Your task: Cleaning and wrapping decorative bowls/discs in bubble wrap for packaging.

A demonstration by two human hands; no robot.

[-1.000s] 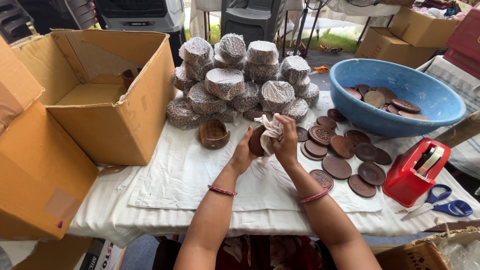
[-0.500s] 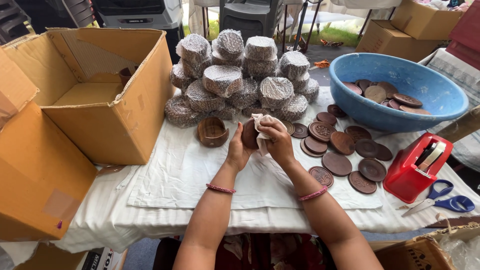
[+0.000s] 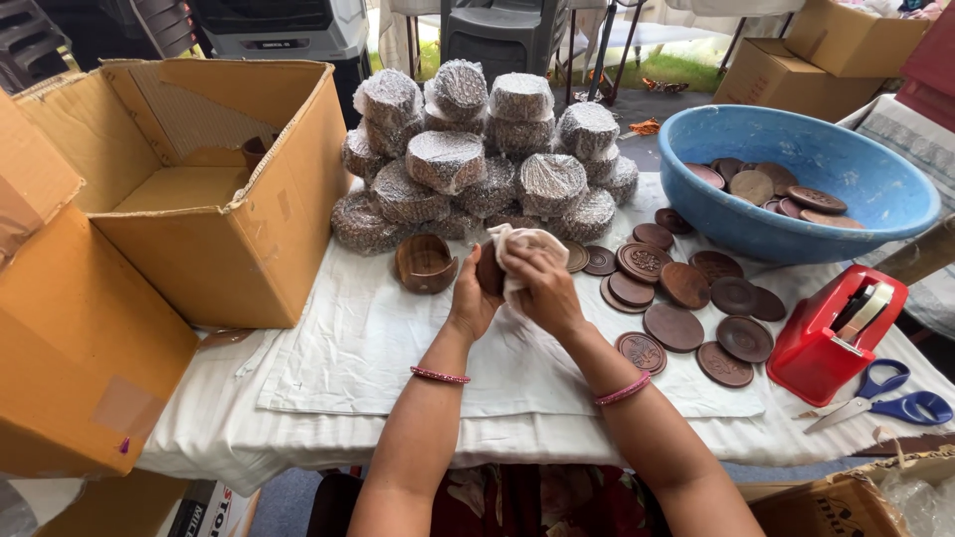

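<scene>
The left hand (image 3: 473, 298) grips a round brown wooden lid (image 3: 488, 270) on edge while the right hand (image 3: 542, 288) closes a white cloth (image 3: 517, 244) over it, above the white-covered table (image 3: 328, 398). Just left of them sits an open wooden bowl (image 3: 425, 263); beyond, a pile of bubble-wrapped bundles (image 3: 477, 164) is done. To the right, loose lids (image 3: 686, 298) remain, more in the blue basin (image 3: 811, 179).

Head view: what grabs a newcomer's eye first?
The heap of wrapped round bundles at the table's back centre. In front of it, the left hand holds a brown wooden disc while the right hand presses a white cloth on it. To the right sits a blue basin holding more discs.
</scene>
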